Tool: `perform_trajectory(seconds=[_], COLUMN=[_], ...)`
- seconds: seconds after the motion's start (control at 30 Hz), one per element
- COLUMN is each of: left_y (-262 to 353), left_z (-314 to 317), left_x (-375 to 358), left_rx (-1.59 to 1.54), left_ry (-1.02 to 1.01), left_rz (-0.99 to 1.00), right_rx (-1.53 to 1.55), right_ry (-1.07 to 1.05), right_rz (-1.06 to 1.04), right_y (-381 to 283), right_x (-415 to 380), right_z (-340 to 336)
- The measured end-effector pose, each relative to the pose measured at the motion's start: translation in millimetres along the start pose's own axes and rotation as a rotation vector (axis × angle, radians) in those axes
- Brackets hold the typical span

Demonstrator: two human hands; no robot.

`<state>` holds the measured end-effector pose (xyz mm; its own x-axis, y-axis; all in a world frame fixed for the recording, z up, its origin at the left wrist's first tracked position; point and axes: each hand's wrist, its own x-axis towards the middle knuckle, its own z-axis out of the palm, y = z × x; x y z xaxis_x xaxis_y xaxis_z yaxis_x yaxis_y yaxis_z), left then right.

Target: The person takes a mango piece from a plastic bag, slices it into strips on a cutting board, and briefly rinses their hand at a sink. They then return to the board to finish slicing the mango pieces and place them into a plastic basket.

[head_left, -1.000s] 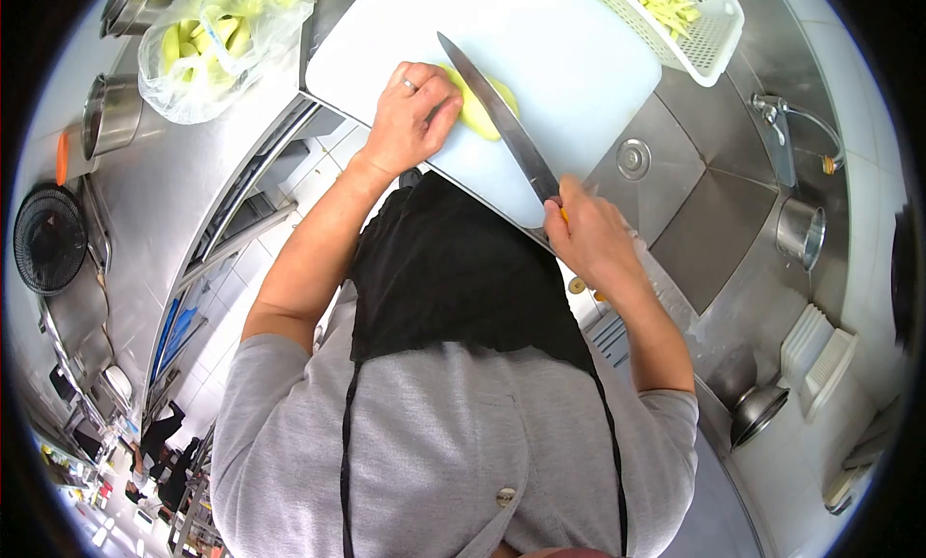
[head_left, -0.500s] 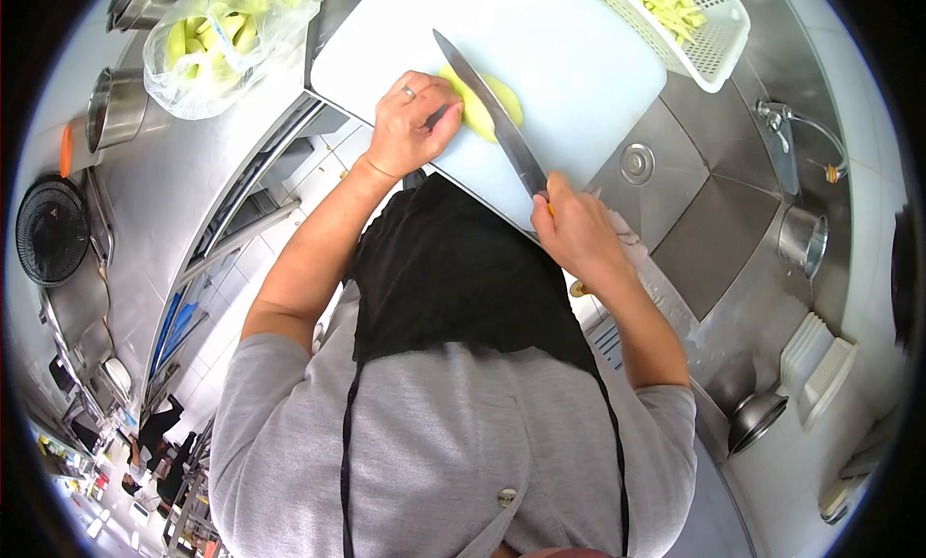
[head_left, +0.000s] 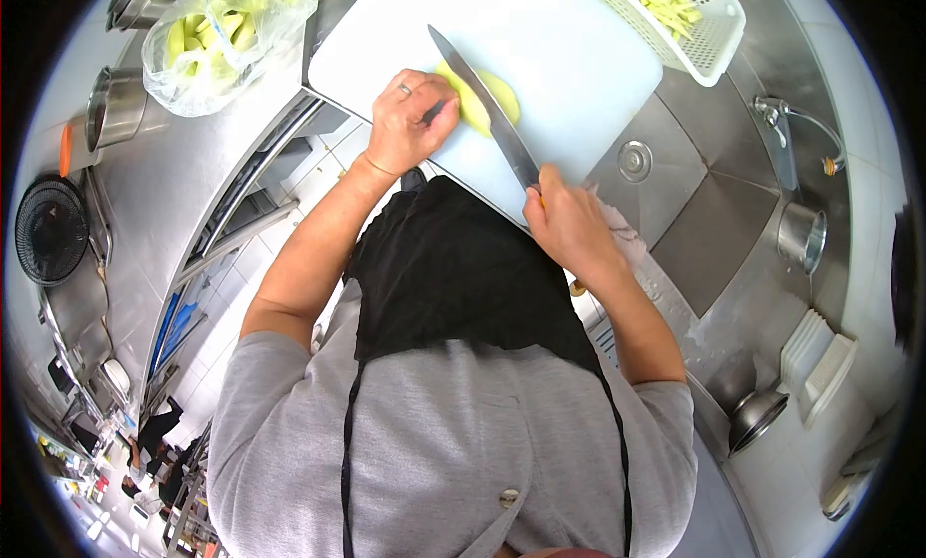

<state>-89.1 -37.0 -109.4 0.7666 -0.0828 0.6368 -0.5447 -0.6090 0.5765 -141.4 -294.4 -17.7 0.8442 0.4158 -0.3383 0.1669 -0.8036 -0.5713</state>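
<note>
On the white cutting board (head_left: 579,105) lies a smooth, pale green-yellow piece of peeled vegetable or fruit (head_left: 505,97); its kind I cannot make out. My left hand (head_left: 410,124), a ring on one finger, has its fingers curled against the left side of this piece and steadies it. My right hand (head_left: 574,222) grips a large kitchen knife (head_left: 505,139) by its handle, mostly covered by my fingers. The blade lies diagonally across the piece, its tip pointing away from me. Whether the edge has sunk in is hidden.
A white plastic basket (head_left: 709,74) with pale green strips stands at the board's far right. At the far left, a clear plastic bag (head_left: 174,90) holds more pale green pieces. A steel sink (head_left: 666,167) with a tap (head_left: 775,114) is on the right, metal pots (head_left: 116,109) on the left.
My right hand and the knife have shifted slightly left. My left hand stays on the piece, and the whole view has moved a little.
</note>
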Motion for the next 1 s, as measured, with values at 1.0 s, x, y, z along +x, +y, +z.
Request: perform_trajectory(seconds=[1.0], left_y=[13], left_z=[-8], left_x=[17], left_rx=[0.164], left_ry=[-0.228], left_rz=[-0.035], right_rx=[0.181], right_ry=[0.316], right_rz=[0.013], right_y=[18], right_x=[-44], right_z=[23])
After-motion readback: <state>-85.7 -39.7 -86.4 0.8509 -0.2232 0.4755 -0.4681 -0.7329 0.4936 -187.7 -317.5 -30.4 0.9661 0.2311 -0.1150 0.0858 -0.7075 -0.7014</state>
